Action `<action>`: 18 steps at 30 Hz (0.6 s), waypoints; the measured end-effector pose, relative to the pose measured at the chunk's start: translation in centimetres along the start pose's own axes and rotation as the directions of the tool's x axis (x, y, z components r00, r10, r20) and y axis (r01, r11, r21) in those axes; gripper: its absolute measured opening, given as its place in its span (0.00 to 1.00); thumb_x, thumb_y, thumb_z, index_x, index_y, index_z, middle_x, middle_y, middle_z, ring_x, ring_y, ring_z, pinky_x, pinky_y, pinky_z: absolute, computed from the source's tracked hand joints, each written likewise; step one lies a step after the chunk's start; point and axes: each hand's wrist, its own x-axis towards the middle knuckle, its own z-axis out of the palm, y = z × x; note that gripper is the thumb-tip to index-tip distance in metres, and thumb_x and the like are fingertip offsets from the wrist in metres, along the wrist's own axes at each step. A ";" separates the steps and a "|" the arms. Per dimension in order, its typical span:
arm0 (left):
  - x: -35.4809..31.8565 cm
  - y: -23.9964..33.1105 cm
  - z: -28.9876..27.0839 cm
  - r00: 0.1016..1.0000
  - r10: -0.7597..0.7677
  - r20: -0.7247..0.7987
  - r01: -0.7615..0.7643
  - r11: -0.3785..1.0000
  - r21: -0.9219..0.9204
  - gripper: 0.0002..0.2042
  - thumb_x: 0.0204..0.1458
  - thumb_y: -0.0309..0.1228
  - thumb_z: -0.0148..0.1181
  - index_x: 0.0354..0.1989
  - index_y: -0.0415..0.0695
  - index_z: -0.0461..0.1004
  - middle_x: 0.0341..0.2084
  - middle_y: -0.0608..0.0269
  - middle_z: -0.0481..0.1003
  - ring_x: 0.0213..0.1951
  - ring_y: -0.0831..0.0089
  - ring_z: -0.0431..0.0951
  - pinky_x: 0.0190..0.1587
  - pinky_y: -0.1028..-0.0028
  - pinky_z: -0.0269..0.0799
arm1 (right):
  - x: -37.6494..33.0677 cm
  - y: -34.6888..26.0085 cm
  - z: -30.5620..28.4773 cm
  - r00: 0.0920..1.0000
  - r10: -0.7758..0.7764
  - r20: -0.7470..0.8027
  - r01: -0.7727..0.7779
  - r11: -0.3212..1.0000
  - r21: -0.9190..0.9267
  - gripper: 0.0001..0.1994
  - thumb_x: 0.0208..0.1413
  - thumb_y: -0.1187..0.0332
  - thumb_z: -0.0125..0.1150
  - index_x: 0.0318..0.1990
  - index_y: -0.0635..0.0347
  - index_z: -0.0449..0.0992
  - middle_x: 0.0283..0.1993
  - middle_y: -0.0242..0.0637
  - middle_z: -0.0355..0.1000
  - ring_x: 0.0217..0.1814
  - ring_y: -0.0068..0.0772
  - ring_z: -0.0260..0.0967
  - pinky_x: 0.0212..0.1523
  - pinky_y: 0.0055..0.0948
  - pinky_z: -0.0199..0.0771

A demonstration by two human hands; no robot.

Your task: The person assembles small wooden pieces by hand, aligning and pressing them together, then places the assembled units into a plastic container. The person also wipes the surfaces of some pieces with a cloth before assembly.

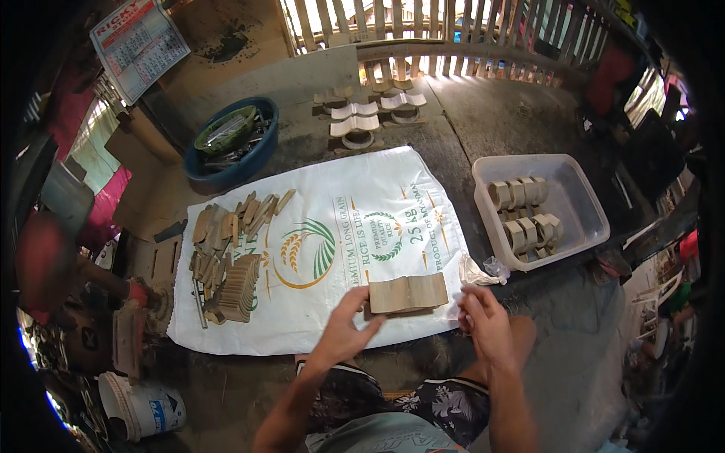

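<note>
A pale wooden block [408,293] with a curved, two-lobed top sits on the white woven sack [317,177] in front of me. My left hand [349,326] is at the block's left end, thumb and fingers apart, the fingertips close against its edge. To the right of the block, my right hand [485,321] has its fingers curled and pinched together; whatever is between them is too small to make out. Just beyond that hand lies a pale bundle of thin strips [473,270]. Several loose wooden pieces [219,226] are heaped on the sack's left side, near a row of stacked thin slats [236,291].
A clear plastic bin [596,230] at right holds several ring-shaped wooden pieces [529,234]. A blue basin [198,170] with tools stands at far left. Curved pale pieces [355,124] lie at the back. A bench vise [128,325] and white bucket [140,408] are at left.
</note>
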 end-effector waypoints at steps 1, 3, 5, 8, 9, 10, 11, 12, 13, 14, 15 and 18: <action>-0.4 -0.2 0.8 0.999 -0.029 -0.017 0.030 0.999 0.021 0.24 0.52 0.27 0.69 0.58 0.38 0.73 0.45 0.55 0.75 0.45 0.62 0.76 0.49 0.66 0.72 | -1.0 1.0 -0.5 1.000 0.001 -0.025 0.000 0.998 0.065 0.16 0.69 0.63 0.59 0.56 0.66 0.73 0.42 0.30 0.72 0.38 0.19 0.68 0.37 0.21 0.68; -0.4 -0.6 1.9 0.999 -0.026 -0.046 0.032 0.992 0.119 0.22 0.52 0.28 0.70 0.56 0.38 0.74 0.44 0.55 0.76 0.46 0.61 0.77 0.49 0.65 0.71 | -3.5 3.4 -1.4 1.000 0.015 0.021 -0.017 0.994 0.106 0.14 0.69 0.63 0.59 0.53 0.65 0.75 0.41 0.30 0.73 0.37 0.19 0.69 0.37 0.21 0.69; 0.1 -0.6 2.1 0.996 -0.039 -0.085 0.038 0.999 -0.021 0.20 0.53 0.30 0.72 0.52 0.36 0.77 0.42 0.58 0.80 0.44 0.68 0.78 0.47 0.69 0.72 | -5.9 6.0 -2.1 0.995 0.061 0.076 -0.065 0.996 0.053 0.13 0.68 0.63 0.60 0.51 0.62 0.77 0.39 0.29 0.73 0.38 0.20 0.70 0.38 0.21 0.70; 0.6 0.2 2.1 0.984 -0.177 -0.024 0.159 0.931 -0.328 0.17 0.56 0.29 0.70 0.52 0.35 0.78 0.42 0.60 0.81 0.43 0.75 0.78 0.48 0.72 0.73 | -8.3 10.2 -3.2 0.982 0.175 0.077 -0.151 0.957 -0.248 0.15 0.65 0.62 0.64 0.50 0.65 0.78 0.38 0.31 0.76 0.40 0.22 0.73 0.42 0.25 0.74; 0.7 0.6 1.9 0.980 -0.201 0.008 0.186 0.894 -0.408 0.17 0.57 0.29 0.69 0.52 0.34 0.77 0.43 0.60 0.81 0.44 0.76 0.78 0.48 0.73 0.74 | -9.0 11.5 -3.4 0.983 0.159 0.092 -0.118 0.930 -0.349 0.17 0.64 0.61 0.66 0.50 0.66 0.78 0.38 0.32 0.77 0.41 0.23 0.73 0.44 0.26 0.75; 0.8 1.1 1.8 0.976 -0.216 0.031 0.205 0.859 -0.469 0.17 0.58 0.28 0.68 0.53 0.34 0.77 0.44 0.60 0.82 0.44 0.78 0.78 0.49 0.74 0.74 | -9.0 13.1 -3.1 0.970 0.245 0.014 -0.212 0.867 -0.450 0.21 0.61 0.57 0.68 0.51 0.67 0.78 0.38 0.38 0.78 0.41 0.29 0.75 0.46 0.28 0.75; 1.0 1.6 1.7 0.973 -0.226 0.055 0.222 0.836 -0.502 0.17 0.59 0.28 0.68 0.54 0.33 0.77 0.44 0.60 0.81 0.45 0.78 0.78 0.50 0.74 0.74 | -9.1 14.1 -3.5 0.973 0.229 0.020 -0.149 0.693 -0.705 0.24 0.59 0.54 0.68 0.52 0.67 0.77 0.43 0.49 0.78 0.45 0.42 0.77 0.49 0.35 0.76; 1.0 2.1 1.7 0.970 -0.233 0.067 0.233 0.821 -0.521 0.17 0.59 0.28 0.67 0.54 0.33 0.77 0.44 0.59 0.81 0.45 0.77 0.78 0.52 0.74 0.74 | -9.1 15.1 -3.5 0.988 0.124 0.092 -0.007 0.628 -0.778 0.24 0.59 0.53 0.66 0.53 0.67 0.77 0.47 0.53 0.77 0.48 0.49 0.76 0.51 0.40 0.75; 1.1 2.5 1.6 0.970 -0.233 0.075 0.235 0.807 -0.541 0.17 0.60 0.28 0.67 0.55 0.32 0.76 0.45 0.59 0.81 0.46 0.77 0.78 0.53 0.74 0.74 | -9.1 16.0 -3.5 0.990 0.080 0.118 0.062 0.505 -0.861 0.25 0.59 0.52 0.65 0.53 0.67 0.77 0.51 0.57 0.75 0.52 0.56 0.75 0.54 0.45 0.74; 1.2 2.9 1.7 0.978 -0.188 0.087 0.204 0.803 -0.559 0.19 0.61 0.31 0.65 0.56 0.32 0.75 0.45 0.58 0.81 0.47 0.74 0.79 0.54 0.72 0.74 | -8.7 16.6 -3.5 0.982 0.098 0.159 0.083 0.534 -0.841 0.26 0.59 0.52 0.64 0.54 0.67 0.76 0.52 0.58 0.75 0.54 0.58 0.74 0.55 0.46 0.73; 1.3 3.2 1.8 0.971 -0.197 0.134 0.237 0.743 -0.625 0.19 0.62 0.32 0.64 0.56 0.32 0.75 0.45 0.57 0.81 0.47 0.73 0.79 0.55 0.72 0.74 | -8.3 17.1 -3.5 0.974 0.129 0.185 0.084 0.556 -0.827 0.27 0.60 0.51 0.63 0.54 0.68 0.76 0.54 0.59 0.74 0.56 0.60 0.72 0.57 0.48 0.72; 1.4 3.7 1.9 0.960 -0.110 0.259 0.277 0.525 -0.805 0.21 0.66 0.39 0.59 0.58 0.33 0.73 0.47 0.55 0.80 0.50 0.68 0.80 0.58 0.68 0.74 | -7.1 17.8 -3.2 0.965 0.162 0.208 0.081 0.566 -0.820 0.28 0.61 0.50 0.61 0.56 0.69 0.74 0.56 0.59 0.73 0.60 0.61 0.71 0.60 0.49 0.71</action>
